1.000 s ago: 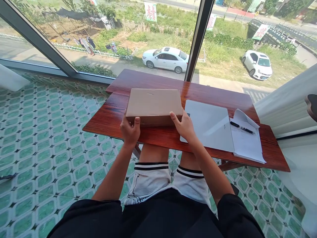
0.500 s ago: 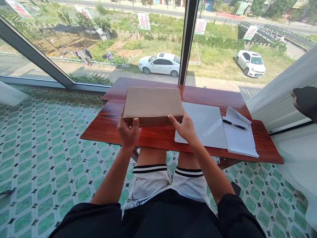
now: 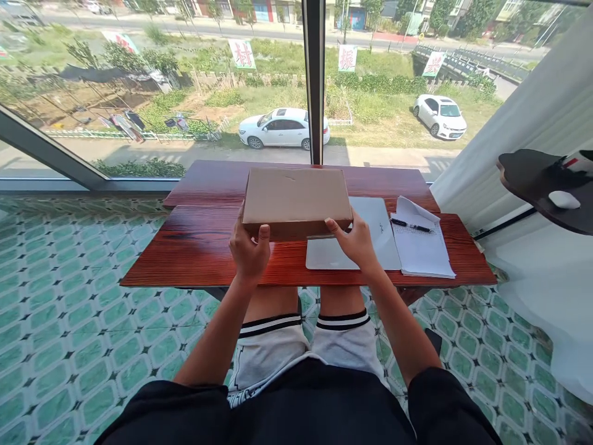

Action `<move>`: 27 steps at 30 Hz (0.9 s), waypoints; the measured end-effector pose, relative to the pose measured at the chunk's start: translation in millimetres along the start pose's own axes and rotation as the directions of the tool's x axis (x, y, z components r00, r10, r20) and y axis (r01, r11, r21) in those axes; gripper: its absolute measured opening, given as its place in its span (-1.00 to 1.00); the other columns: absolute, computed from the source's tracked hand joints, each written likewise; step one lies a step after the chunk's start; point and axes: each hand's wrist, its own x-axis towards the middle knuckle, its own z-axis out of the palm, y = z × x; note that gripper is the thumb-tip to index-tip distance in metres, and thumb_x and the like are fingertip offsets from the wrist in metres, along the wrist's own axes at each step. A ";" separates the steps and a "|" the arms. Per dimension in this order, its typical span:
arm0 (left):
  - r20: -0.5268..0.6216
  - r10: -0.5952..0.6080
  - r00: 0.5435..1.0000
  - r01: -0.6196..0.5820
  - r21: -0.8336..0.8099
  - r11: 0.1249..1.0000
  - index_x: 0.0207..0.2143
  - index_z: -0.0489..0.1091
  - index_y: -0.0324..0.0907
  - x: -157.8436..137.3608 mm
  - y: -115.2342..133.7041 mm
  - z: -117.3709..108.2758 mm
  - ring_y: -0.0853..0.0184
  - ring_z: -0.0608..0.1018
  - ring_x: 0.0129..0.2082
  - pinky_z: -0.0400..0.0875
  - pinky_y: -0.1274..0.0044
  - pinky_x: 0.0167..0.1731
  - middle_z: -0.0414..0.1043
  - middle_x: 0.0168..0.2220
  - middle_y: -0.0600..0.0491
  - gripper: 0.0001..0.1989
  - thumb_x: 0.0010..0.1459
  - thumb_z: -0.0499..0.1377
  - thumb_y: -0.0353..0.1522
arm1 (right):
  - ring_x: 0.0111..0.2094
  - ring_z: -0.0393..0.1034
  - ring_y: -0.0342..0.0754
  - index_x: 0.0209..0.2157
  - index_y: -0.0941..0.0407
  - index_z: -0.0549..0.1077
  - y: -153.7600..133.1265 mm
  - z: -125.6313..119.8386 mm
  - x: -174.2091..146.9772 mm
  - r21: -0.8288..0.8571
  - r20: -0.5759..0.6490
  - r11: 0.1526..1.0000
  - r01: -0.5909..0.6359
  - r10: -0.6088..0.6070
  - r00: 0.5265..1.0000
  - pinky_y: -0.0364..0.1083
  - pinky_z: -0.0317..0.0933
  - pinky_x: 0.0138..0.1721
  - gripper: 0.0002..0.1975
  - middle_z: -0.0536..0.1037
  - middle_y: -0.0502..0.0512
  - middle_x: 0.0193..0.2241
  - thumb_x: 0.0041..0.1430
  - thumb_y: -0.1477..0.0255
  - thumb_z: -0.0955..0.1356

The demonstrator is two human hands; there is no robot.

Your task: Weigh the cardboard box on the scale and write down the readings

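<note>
Both hands on the box (image 3: 296, 194), one per end. L hand (image 3: 250, 250): thumb up at near face by the corner, fingers round the L end, mostly hidden. R hand (image 3: 354, 241): thumb pressed by the near top edge, fingers wrapped round the R end. So both grasping, neither free. Box sits btwn the hands, a bit ahead of them, lid side up & looks shut; appears held above the table (image 3: 185, 266), but underside's hidden, so can't tell the gap.

To hold it well: keep the grip even L vs R, b/c a box this wide prob. tips if one end sags. Fingers best kept low on the ends w/ thumbs just steadying; squeezing hard could dent the cardboard. Weight can't be judged from here, so support from below is the safer bet.

Watch R side: laptop (image 3: 385, 247) lies flat under/beside the R hand, & from this angle the box overlaps part of it. Keep box & R wrist up so nothing scrapes the lid. Further R of that hand: papers (image 3: 424, 256) w/ a pen (image 3: 399, 222) on top, easily nudged by a wide elbow. More bare tabletop by the L hand, so slack is on that side.
</note>
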 end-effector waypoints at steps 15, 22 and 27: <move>0.184 0.107 0.977 -0.083 -0.135 0.987 0.23 0.25 -0.21 -11.6 54.7 47.8 0.07 0.48 0.08 0.32 0.31 0.05 0.45 0.06 -0.24 -0.32 0.27 -0.07 0.06 | -0.18 0.45 0.05 0.08 0.07 0.44 36.0 -66.0 -8.1 -0.013 -0.138 0.998 -0.062 0.059 0.989 -0.04 0.31 -0.22 -0.31 0.58 0.14 -0.15 0.06 -0.11 0.37; 0.273 0.192 0.943 -0.143 -0.189 0.971 0.33 0.11 -0.20 -22.0 68.8 61.1 0.12 0.35 0.27 0.26 0.33 0.17 0.25 0.29 -0.22 -0.34 0.34 -0.15 -0.02 | -0.14 0.46 0.06 0.05 0.16 0.46 57.4 -87.9 -12.9 -0.003 -0.172 0.996 -0.093 0.091 0.981 -0.01 0.36 -0.14 -0.29 0.57 0.22 -0.11 0.07 -0.11 0.36; 0.337 0.191 0.922 -0.139 -0.174 0.975 0.36 0.06 -0.19 -27.4 72.8 68.2 0.11 0.38 0.25 0.27 0.31 0.16 0.23 0.30 -0.23 -0.32 0.35 -0.18 -0.01 | -0.13 0.46 0.07 0.00 0.16 0.49 66.1 -98.8 -15.0 -0.045 -0.195 0.995 -0.092 0.082 0.977 -0.01 0.36 -0.12 -0.31 0.58 0.23 -0.14 0.09 -0.12 0.34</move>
